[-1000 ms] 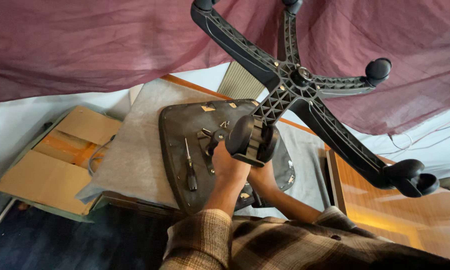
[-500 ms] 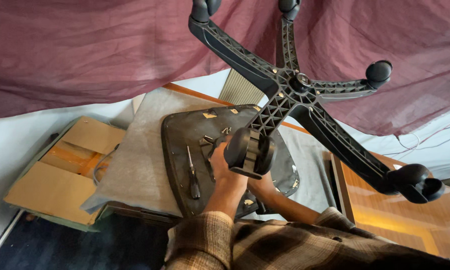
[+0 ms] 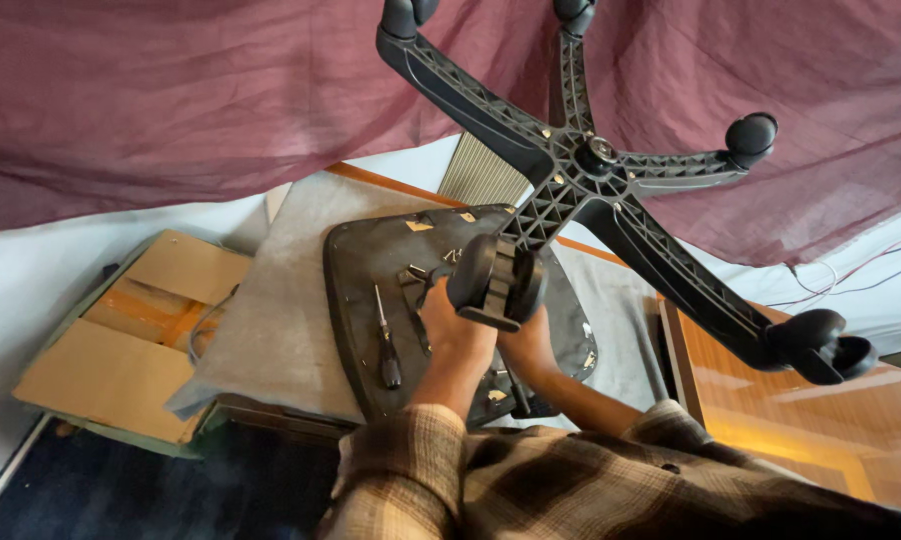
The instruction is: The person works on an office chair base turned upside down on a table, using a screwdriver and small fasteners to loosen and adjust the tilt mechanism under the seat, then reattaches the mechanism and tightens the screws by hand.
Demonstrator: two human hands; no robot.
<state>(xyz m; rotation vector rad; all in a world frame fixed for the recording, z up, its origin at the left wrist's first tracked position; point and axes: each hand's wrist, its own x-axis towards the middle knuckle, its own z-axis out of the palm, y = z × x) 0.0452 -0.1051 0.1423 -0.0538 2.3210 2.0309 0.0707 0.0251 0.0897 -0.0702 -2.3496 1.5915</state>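
A black five-armed chair base is held up, wheels toward me. Both hands close around the black caster at the end of its nearest arm. My left hand grips the caster from the left and below. Tucked under the wheel on the right, my right hand is partly hidden by it. Other casters sit on the remaining arms. Beneath the hands lies a black seat plate with a screwdriver on it.
The seat plate rests on a grey mat. An open cardboard box lies at the left. A wooden surface is at the right, with thin cables behind it. A maroon cloth hangs across the back.
Both hands keep hold of the near caster. The base and caster dipped slightly and came back up; the view shifted a little.
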